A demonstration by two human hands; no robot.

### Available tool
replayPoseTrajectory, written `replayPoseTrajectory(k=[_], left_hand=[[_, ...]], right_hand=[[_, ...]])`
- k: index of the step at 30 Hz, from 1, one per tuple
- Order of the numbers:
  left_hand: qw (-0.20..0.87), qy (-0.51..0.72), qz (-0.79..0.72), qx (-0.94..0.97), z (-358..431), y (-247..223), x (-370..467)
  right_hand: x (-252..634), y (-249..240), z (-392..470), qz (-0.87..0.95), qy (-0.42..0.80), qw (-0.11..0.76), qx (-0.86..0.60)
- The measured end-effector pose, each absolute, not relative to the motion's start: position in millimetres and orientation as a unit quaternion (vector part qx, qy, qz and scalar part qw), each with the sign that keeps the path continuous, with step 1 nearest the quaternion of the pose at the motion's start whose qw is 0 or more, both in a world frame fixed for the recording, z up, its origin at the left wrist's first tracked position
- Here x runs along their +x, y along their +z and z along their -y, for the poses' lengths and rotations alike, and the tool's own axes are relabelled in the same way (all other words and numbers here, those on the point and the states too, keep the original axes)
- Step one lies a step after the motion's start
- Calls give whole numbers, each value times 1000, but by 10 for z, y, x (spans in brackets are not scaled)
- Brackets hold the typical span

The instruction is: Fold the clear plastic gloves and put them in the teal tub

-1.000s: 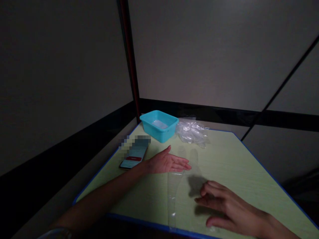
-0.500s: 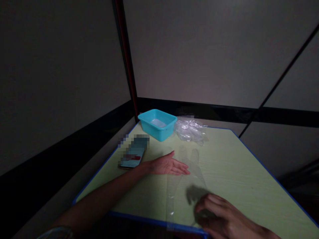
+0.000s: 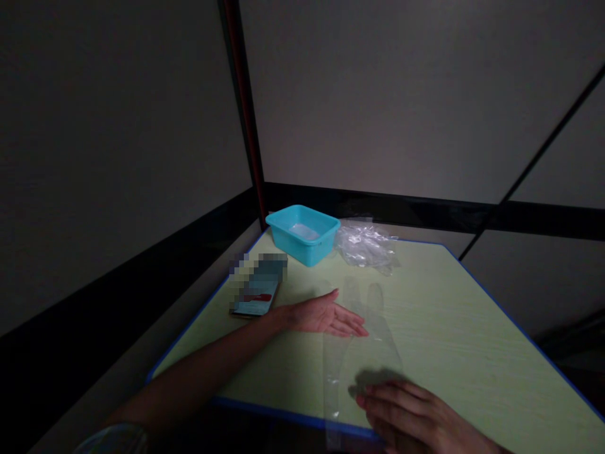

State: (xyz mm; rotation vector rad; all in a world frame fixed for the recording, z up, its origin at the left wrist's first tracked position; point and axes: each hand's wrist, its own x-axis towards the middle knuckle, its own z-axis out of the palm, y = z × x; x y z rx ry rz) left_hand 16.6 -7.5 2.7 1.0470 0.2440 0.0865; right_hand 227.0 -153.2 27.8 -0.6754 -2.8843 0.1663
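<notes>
A clear plastic glove [image 3: 371, 356] lies flat on the table, its fingers pointing away from me and its cuff reaching past the near edge. My left hand [image 3: 326, 316] rests on its side across the upper left of the glove, palm toward me, with the fingers stretched out and nothing held. At the lower right, my right hand [image 3: 411, 410] is over the cuff end of the glove, its fingers extended close together. The hand hides part of the cuff, and I cannot tell whether the fingertips touch the plastic.
A turquoise plastic basin [image 3: 305, 248] stands at the table's far left corner, with something whitish inside. Beside it is a crumpled heap of clear plastic [image 3: 366, 246]. A phone [image 3: 258, 296], partly pixelated, lies near the left edge. Grey walls rise behind the blue-edged table [image 3: 463, 353].
My right hand has straightened its curled fingers and shifted slightly left over the glove's cuff. My left hand stays in place on the glove. The whole view has shifted a little.
</notes>
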Motion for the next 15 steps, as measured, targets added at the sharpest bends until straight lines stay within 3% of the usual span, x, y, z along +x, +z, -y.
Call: replayPoseTrajectory(k=[11, 15], left_hand=[[875, 87, -111, 464, 60, -28, 156], [868, 124, -106, 468, 78, -18, 170]], right_hand=[[2297, 576, 759, 791, 449, 188, -370], [2315, 483, 360, 737, 495, 248, -388]])
